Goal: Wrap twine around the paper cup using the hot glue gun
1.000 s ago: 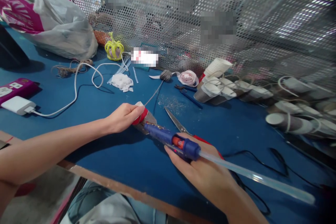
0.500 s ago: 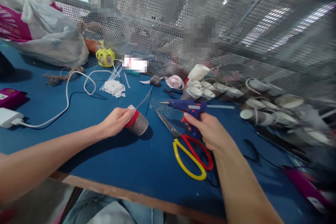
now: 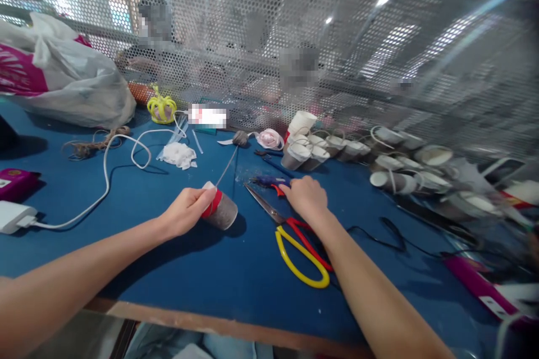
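Observation:
My left hand (image 3: 188, 212) is closed on a small tilted cup (image 3: 225, 214), grey with a red band and a white end. A grey cord (image 3: 227, 167) runs from the cup to a small ball of twine (image 3: 240, 138). Farther right, my right hand (image 3: 307, 197) is closed around the back of a blue glue gun (image 3: 266, 180), low at the table with its nozzle to the left; its handle is hidden. Big scissors (image 3: 301, 258) with one yellow and one red handle lie open just nearer, partly under my right forearm.
Several grey-and-white cups (image 3: 314, 151) with cord handles stand at the back right. White scraps (image 3: 179, 155), a pale ribbon roll (image 3: 270, 138) and a yellow crown-like piece (image 3: 161, 109) lie behind. A white cable (image 3: 105, 179) crosses the left; a perforated metal screen (image 3: 236, 28) rises behind.
My right hand has brought the glue gun from above the table down to its surface, away from me and slightly left. My left hand still holds the cup in nearly the same place.

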Available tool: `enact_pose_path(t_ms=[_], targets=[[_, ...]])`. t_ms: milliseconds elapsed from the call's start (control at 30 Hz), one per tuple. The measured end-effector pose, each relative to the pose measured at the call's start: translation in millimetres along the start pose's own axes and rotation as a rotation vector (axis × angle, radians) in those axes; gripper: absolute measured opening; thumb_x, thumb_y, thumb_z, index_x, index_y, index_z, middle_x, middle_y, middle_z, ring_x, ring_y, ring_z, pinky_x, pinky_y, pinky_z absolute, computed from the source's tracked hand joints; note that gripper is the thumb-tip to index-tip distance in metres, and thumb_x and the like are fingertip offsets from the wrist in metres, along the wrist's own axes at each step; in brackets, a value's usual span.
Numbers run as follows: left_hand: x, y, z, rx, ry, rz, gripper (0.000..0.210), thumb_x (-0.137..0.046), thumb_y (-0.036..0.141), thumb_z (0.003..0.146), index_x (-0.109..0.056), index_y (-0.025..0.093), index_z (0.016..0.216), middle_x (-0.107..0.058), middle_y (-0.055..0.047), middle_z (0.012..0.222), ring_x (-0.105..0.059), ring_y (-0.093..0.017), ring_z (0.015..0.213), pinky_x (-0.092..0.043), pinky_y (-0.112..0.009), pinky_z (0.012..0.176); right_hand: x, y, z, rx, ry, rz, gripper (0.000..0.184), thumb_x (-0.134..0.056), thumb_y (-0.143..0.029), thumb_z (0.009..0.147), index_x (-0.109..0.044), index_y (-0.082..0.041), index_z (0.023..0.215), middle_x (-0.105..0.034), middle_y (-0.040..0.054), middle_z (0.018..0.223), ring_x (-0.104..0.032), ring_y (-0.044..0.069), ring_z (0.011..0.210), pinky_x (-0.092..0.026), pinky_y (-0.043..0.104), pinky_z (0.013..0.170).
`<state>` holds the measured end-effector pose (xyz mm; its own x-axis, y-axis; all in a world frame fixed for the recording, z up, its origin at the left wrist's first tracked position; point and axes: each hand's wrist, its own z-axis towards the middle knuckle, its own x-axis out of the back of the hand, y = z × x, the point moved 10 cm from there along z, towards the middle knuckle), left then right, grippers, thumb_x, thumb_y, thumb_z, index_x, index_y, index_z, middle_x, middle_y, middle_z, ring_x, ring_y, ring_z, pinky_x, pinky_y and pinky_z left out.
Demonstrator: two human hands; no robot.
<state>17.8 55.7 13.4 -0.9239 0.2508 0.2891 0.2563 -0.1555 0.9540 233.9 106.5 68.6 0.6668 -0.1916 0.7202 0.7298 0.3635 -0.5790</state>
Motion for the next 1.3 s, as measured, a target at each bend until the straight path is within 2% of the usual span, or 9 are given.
enact_pose_path(t_ms=[100,167,233,333,500,633,800,1000,1300], targets=[[-2.1,0,0,-0.01,-0.01,0.01,0.048,-0.033,0.048,0.078,-0.053,0.01,0.058,-0.046,0.0,0.051,-0.04,-0.011,0.051,-0.034,-0.022,0.051,-25,-22,0,-0.09,-0.094,0.091,0.038,-0.053,-0.044,0.071,-0.05,-0.02,0.041,-0.049,0.0014,0.042,-0.052,0.012,0.05,-0.034,0.023,0.046],[-3.4,0,0,-0.021,-0.018,0.028,0.047,-0.031,0.047,0.079,-0.051,0.011,0.057,-0.042,0.001,0.051,-0.037,-0.01,0.051,-0.032,-0.021,0.05,-56,-43,-2,-0.134,-0.218,0.192,0.038,-0.048,-0.047,0.073,-0.06,-0.018,0.053,-0.058,0.003,0.05,-0.054,0.012,0.052,-0.037,0.024,0.047],[-5.4,1,-1,-0.038,-0.035,0.056,0.045,-0.03,0.046,0.08,-0.047,0.012,0.055,-0.036,0.002,0.051,-0.032,-0.009,0.051,-0.029,-0.021,0.049,-87,-64,-4,-0.169,-0.323,0.308,0.042,-0.043,-0.049,0.075,-0.062,-0.016,0.058,-0.063,0.0049,0.06,-0.056,0.013,0.055,-0.04,0.024,0.048],[-7.5,3,-2,-0.053,-0.054,0.098,0.043,-0.029,0.044,0.081,-0.039,0.013,0.052,-0.027,0.004,0.051,-0.025,-0.007,0.05,-0.023,-0.021,0.047,-105,-80,-4,-0.213,-0.313,0.449,0.032,-0.048,-0.043,0.073,-0.06,-0.015,0.065,-0.064,0.0041,0.067,-0.055,0.011,0.059,-0.041,0.023,0.053],[-8.5,7,-3,-0.021,-0.066,0.094,0.044,-0.029,0.043,0.081,-0.038,0.013,0.05,-0.027,0.004,0.05,-0.024,-0.007,0.049,-0.023,-0.021,0.046,-84,-78,-6,-0.235,-0.19,0.589,0.022,-0.053,-0.036,0.071,-0.055,-0.015,0.067,-0.06,0.001,0.068,-0.049,0.008,0.057,-0.038,0.022,0.056],[-12.3,4,-2,0.065,-0.11,0.023,0.04,-0.033,0.042,0.079,-0.052,0.009,0.066,-0.039,0.003,0.054,-0.032,-0.008,0.052,-0.029,-0.021,0.049,-60,-74,-14,-0.228,-0.121,0.651,0.022,-0.054,-0.037,0.072,-0.054,-0.016,0.068,-0.059,0.0,0.069,-0.046,0.008,0.057,-0.037,0.022,0.058],[-15.7,-2,-4,0.155,-0.141,-0.057,0.037,-0.038,0.041,0.077,-0.055,0.008,0.073,-0.043,0.004,0.053,-0.035,-0.007,0.049,-0.029,-0.02,0.049,-41,-78,-21,-0.192,-0.038,0.629,0.018,-0.055,-0.033,0.073,-0.053,-0.016,0.065,-0.059,0.0,0.066,-0.048,0.008,0.057,-0.039,0.023,0.06],[-22.5,-5,-6,0.203,-0.182,-0.161,0.04,-0.04,0.044,0.076,-0.056,0.008,0.076,-0.045,0.003,0.054,-0.035,-0.007,0.049,-0.028,-0.021,0.051,-37,-77,-21,-0.152,0.002,0.599,0.019,-0.053,-0.033,0.074,-0.053,-0.017,0.065,-0.059,-0.0003,0.065,-0.051,0.009,0.06,-0.04,0.023,0.062],[-30.5,1,-16,0.166,-0.243,-0.25,0.037,-0.043,0.044,0.075,-0.055,0.01,0.069,-0.048,0.002,0.058,-0.038,-0.008,0.053,-0.032,-0.022,0.055,-47,-71,-21,-0.159,-0.05,0.475,0.02,-0.05,-0.032,0.077,-0.052,-0.016,0.065,-0.059,0.0006,0.064,-0.049,0.009,0.058,-0.038,0.024,0.059]])
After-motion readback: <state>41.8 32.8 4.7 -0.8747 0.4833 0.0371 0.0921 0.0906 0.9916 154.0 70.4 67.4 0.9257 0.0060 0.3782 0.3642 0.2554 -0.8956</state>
